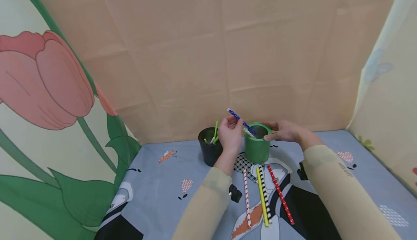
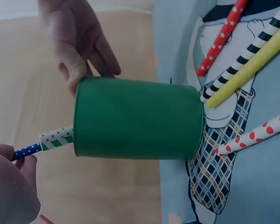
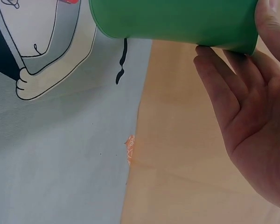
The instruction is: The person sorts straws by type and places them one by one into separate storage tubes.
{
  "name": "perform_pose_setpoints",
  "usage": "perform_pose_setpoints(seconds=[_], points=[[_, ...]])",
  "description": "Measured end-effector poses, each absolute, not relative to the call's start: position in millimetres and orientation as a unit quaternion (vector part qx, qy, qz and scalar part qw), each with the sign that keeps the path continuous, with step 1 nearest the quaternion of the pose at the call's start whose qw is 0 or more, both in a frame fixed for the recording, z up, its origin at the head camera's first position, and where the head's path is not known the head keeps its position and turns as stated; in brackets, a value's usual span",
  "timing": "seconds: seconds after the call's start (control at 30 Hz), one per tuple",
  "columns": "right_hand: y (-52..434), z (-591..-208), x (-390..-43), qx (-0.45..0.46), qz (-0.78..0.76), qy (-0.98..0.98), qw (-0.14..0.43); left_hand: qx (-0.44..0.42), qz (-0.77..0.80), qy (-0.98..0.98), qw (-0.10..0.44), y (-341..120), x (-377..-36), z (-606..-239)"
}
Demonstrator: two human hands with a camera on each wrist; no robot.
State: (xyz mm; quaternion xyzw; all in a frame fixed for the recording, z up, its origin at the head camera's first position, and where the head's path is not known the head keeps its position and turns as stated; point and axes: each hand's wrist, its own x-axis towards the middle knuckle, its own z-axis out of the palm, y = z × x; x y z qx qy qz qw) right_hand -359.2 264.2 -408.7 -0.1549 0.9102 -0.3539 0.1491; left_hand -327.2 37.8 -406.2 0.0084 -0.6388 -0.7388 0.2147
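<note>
My left hand (image 1: 230, 135) pinches a blue paper straw with white dots (image 1: 234, 114) between thumb and fingers. The straw slants down to the mouth of a green cup (image 1: 256, 151), and its low end is hidden in the left wrist view. Beside it, a white straw with green stripes and red dots (image 2: 57, 138) sticks out of the cup. My right hand (image 1: 285, 130) holds the cup by its rim from the right, thumb in front and fingers behind. The cup stands upright on the patterned blue cloth.
Left of the green cup stands a black cup (image 1: 208, 155) with several green sticks (image 1: 215, 128). In front lie a red-dotted white straw (image 1: 247, 198), a yellow straw (image 1: 261, 196), a black-and-white striped straw (image 1: 265, 191) and a red straw (image 1: 281, 195). A brown backdrop (image 1: 182, 70) rises behind.
</note>
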Motion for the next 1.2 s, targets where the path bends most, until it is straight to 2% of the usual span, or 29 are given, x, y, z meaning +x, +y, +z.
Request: perform_pose_setpoints(seconds=[0.5,0.9,1.2], points=[[260.2,-408.4,-356.7,-0.154,-0.357,0.909,0.152,0.024,-0.71,-0.681,0.176,31.1,-330.1,-415.4],[260.5,-407.3,-359.4,-0.144,-0.353,0.911,0.158,0.012,-0.706,-0.678,0.202,31.6,-328.4,-416.4],[263.5,-407.7,-359.7,-0.15,-0.356,0.909,0.157,0.001,-0.712,-0.676,0.192,32.1,-323.4,-414.2]])
